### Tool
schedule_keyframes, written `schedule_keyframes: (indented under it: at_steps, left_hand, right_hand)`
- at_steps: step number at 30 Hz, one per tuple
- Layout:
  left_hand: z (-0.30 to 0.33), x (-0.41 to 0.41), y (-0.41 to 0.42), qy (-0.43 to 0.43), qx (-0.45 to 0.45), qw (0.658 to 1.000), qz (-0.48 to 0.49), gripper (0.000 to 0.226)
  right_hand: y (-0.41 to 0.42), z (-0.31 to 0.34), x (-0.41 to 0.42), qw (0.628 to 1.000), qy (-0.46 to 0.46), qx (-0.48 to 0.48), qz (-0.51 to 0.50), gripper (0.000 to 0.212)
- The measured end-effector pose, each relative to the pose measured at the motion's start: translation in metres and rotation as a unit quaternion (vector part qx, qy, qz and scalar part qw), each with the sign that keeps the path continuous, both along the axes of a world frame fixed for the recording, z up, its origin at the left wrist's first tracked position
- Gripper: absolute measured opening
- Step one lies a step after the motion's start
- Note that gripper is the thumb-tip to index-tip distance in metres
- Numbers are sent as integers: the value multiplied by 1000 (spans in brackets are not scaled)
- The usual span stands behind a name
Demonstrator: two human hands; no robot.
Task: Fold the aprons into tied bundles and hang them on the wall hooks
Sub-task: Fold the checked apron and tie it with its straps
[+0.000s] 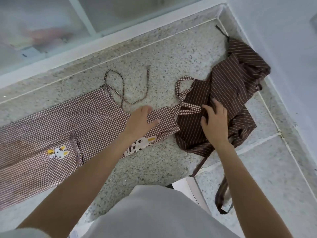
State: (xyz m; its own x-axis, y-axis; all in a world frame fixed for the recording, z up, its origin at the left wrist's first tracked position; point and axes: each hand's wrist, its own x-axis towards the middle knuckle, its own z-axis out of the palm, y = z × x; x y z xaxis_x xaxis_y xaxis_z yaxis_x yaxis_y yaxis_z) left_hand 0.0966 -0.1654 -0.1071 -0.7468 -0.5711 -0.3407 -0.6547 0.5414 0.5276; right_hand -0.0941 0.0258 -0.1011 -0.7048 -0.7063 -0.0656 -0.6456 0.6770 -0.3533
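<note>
A brown-and-white checked apron with rabbit patches lies spread along the speckled stone counter, stretching from the left edge to the middle. My left hand rests flat on its bib end, fingers apart. A dark brown striped apron lies crumpled at the counter's right corner. My right hand presses on the striped cloth, fingertips at the checked neck strap that lies over it. A checked tie string loops loosely behind the checked apron.
A white-framed frosted window runs along the back. A white wall closes the right side. One striped apron strap hangs over the counter's front edge. No wall hooks are in view.
</note>
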Motion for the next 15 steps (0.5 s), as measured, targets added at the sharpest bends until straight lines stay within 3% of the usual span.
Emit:
schedule_keyframes:
  at_steps: [3,5,7,9,11,15]
  left_hand:
    - [-8,12,29,-8,87,996,-21,57]
    - [-9,16,46,12,131,989,-63,43]
    - [-8,21,56,38,198,977,-73,19]
    - [-6,42,57,37,262,964,-40,17]
    - [-8,72,51,47,225,973,-5,24]
    - [-14,153,33,69,-12,995,65,31]
  right_hand:
    - [-20,6,30,990,-24,-62,121,35]
    - [-34,7,57,972,-77,-79,210,33]
    - [-39,1,80,958,-107,-52,262,33]
    - [-37,-10,97,955,-90,-14,282,33]
    - [-29,-21,102,959,-44,19,280,31]
    - [-21,-28,105,965,36,61,254,28]
